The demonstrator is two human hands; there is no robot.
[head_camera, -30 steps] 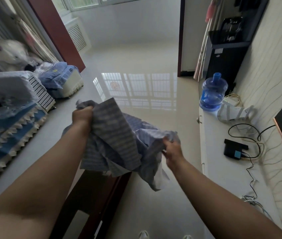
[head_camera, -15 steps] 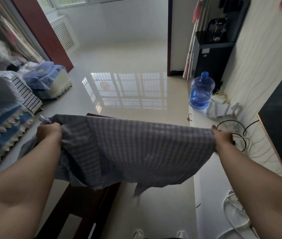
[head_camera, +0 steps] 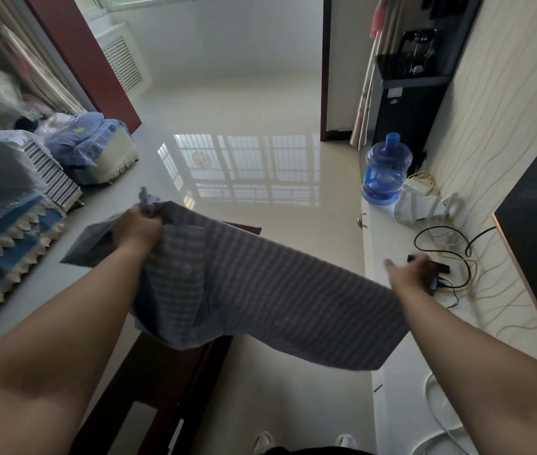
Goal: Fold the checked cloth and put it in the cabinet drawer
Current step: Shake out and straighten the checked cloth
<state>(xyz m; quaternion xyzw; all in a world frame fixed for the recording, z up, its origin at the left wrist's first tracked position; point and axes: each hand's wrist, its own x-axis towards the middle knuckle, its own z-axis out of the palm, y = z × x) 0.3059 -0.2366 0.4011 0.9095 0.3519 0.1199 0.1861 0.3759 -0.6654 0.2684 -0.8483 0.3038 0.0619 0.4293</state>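
**Fingers spread the cloth, no fold yet**

Fingers (head_camera: pixel 144 221) of the left hand (head_camera: pixel 135 229) clamp one bunched corner of the cloth (head_camera: pixel 260 290). Whether the right hand (head_camera: pixel 408 274) pinches the far edge I cannot tell; its thumb sticks out. Cloth hangs stretched in mid-air between them. Folding and stowing both seem left. Open floor (head_camera: pixel 244 110) lies ahead; the counter (head_camera: pixel 392 244) edge crowds the right, a dark table (head_camera: pixel 162 372) sits below.

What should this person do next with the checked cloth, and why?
Probably bring the right hand across to the left hand, doubling the checked cloth. It hangs spread in the air between both hands, still unfolded, with one end bunched in the left hand's grip.
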